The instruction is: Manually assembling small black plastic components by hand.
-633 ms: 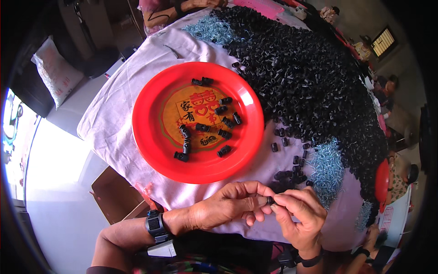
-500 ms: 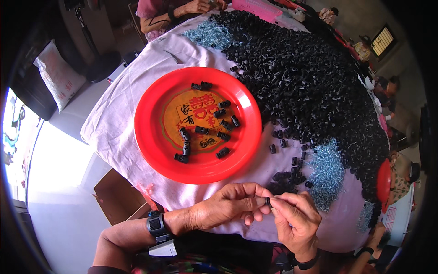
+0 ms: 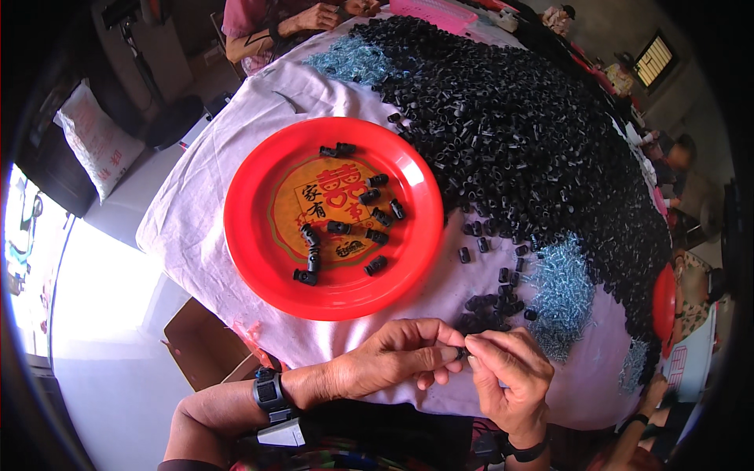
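My left hand (image 3: pixel 389 363) and my right hand (image 3: pixel 509 375) meet fingertip to fingertip at the near edge of the table. Between them they pinch a small black plastic piece (image 3: pixel 463 352), mostly hidden by the fingers. A round red plate (image 3: pixel 259 235) lies just beyond my hands, with several black assembled pieces (image 3: pixel 369 224) scattered on it. A large heap of small black plastic parts (image 3: pixel 518 141) covers the right and far side of the table. A patch of pale blue screws (image 3: pixel 561 294) lies right of my hands.
The table wears a pale pink cloth (image 3: pixel 196 212). Another pile of blue screws (image 3: pixel 349 63) lies at the far side, near another person's hands (image 3: pixel 322 16). A cardboard box (image 3: pixel 200 345) stands on the floor at left. A second red plate (image 3: pixel 664 302) sits at the right edge.
My hands stay together at the table's near edge, with the fingers shifting slightly around the small black piece. The plate and heaps keep their places.
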`<state>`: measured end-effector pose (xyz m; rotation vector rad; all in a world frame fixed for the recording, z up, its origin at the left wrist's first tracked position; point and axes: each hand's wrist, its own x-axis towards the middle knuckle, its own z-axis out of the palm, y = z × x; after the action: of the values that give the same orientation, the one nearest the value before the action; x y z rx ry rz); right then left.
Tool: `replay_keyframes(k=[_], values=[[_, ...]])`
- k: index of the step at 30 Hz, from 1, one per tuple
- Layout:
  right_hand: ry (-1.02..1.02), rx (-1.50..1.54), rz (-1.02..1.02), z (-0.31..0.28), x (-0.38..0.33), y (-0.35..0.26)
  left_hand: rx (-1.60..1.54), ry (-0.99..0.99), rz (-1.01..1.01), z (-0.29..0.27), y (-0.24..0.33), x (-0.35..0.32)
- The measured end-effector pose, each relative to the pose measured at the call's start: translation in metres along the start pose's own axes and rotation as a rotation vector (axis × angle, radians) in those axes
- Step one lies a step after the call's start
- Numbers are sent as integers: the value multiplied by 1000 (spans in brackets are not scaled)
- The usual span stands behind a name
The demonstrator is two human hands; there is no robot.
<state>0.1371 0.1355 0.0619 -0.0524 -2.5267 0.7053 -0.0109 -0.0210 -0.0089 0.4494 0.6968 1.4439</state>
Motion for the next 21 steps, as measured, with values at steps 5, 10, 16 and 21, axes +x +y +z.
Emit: replay_keyframes(k=[5,10,16,21], values=[[40,104,83,-1,-4,1,8,40,-40,7,8,-1],[50,139,122,3,-4,0,-28,48,-13,8,5,0],[25,96,85,2,0,1,0,58,-18,9,6,0],[28,105,91,-1,1,2,-1,53,-11,9,6,0]])
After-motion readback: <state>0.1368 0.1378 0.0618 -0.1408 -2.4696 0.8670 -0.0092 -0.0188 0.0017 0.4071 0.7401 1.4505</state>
